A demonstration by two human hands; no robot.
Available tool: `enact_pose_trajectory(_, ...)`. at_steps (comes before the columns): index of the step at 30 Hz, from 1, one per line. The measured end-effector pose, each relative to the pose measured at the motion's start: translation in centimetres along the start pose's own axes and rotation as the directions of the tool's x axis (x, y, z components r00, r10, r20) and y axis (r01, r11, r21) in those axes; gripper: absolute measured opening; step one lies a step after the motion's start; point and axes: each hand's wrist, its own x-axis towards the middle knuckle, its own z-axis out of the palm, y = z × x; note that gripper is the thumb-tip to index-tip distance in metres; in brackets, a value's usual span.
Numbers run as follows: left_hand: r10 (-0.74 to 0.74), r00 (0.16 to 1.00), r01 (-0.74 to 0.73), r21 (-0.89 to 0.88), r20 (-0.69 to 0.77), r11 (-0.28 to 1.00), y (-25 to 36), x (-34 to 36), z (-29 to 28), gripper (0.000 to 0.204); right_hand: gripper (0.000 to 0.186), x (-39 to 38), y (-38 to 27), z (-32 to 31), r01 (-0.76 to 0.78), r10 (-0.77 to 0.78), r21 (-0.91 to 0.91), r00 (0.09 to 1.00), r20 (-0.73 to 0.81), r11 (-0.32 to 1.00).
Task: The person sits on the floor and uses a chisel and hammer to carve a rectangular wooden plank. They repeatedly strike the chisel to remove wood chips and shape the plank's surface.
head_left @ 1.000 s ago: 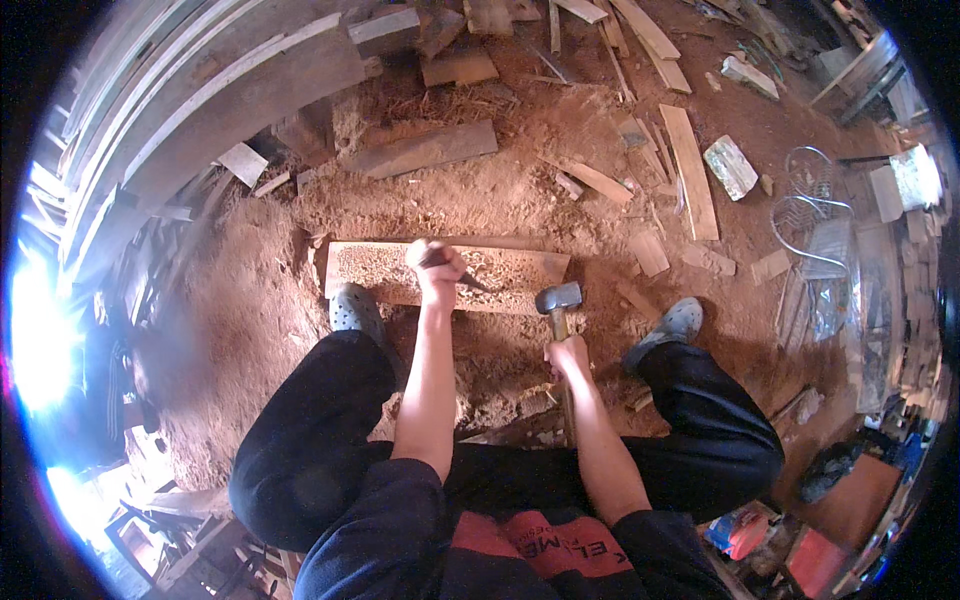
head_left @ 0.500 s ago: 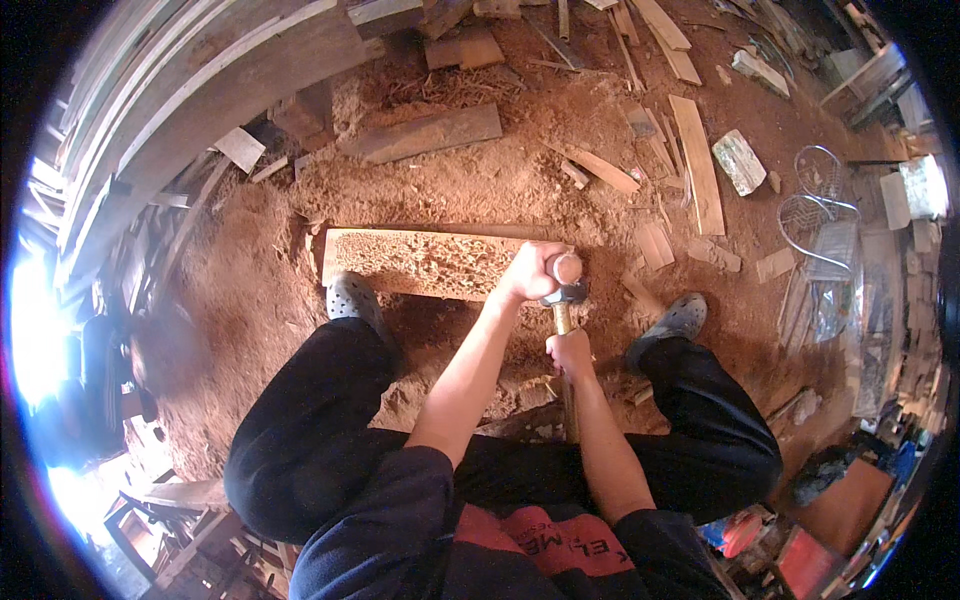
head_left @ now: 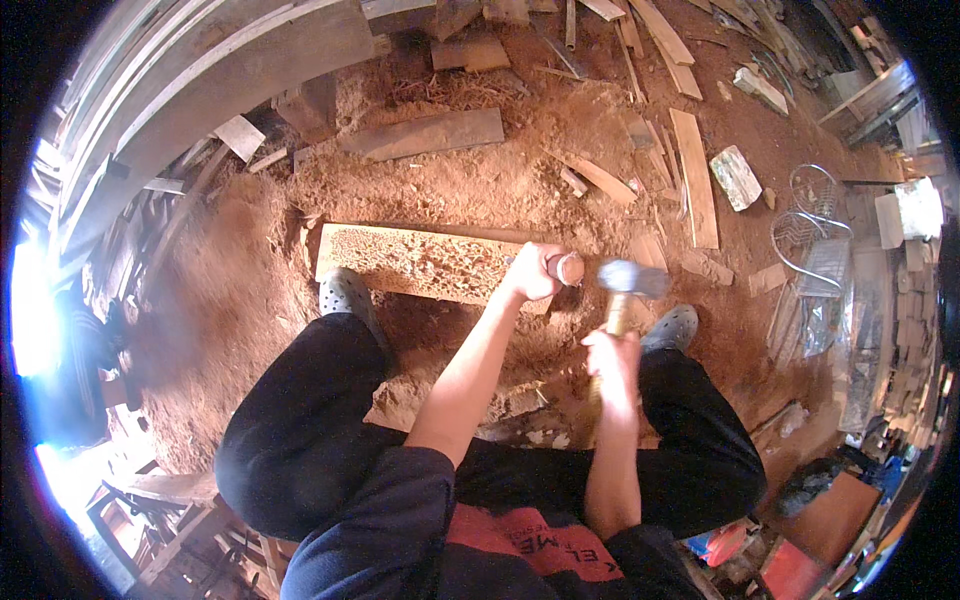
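Note:
A thick wooden board (head_left: 420,260) lies on the dirt, its top face chipped and pitted, with loose chips over it. My left hand (head_left: 532,272) is closed at the board's right end around a chisel (head_left: 570,268). Its round wooden handle end shows; the blade is mostly hidden by the hand. To the right, my right hand (head_left: 612,358) grips the wooden handle of a hammer (head_left: 634,280). The grey metal head is slightly blurred and stands apart from the chisel, to its right.
My shoes (head_left: 348,298) rest beside the board, the left one touching its near edge. Wood offcuts (head_left: 694,180) and a pale block (head_left: 736,178) lie on the reddish ground. Long planks (head_left: 230,100) are stacked at the far left. A wire rack (head_left: 820,245) stands at the right.
The hammer has swung right, away from the chisel's handle end, and my right hand has moved right with it. My left hand keeps its place on the chisel.

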Motion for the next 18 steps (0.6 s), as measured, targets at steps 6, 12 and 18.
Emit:
enact_pose_trajectory(6, 0.032, 0.999, -0.032, -0.002, -0.007, 0.999, 0.2, -0.4, -0.8, 0.023, 0.020, -8.5, -9.6, -2.0, 0.599, -0.535, 0.174, 0.787, -0.307, 0.781)
enact_pose_trajectory(12, 0.009, 0.999, -0.008, -0.008, 0.051, 1.000, 0.1, -0.1, -0.8, 0.025, 0.018, -2.5, -1.1, 3.0, 0.317, -0.468, -0.519, 0.863, -0.189, 0.794)
enact_pose_trajectory(18, 0.078, 0.997, -0.077, 0.039, -0.017, 0.996, -0.8, -1.5, 0.0, 0.027, 0.014, -5.0, -2.1, 0.3, 0.416, -0.439, -0.166, 0.886, -0.148, 0.894)
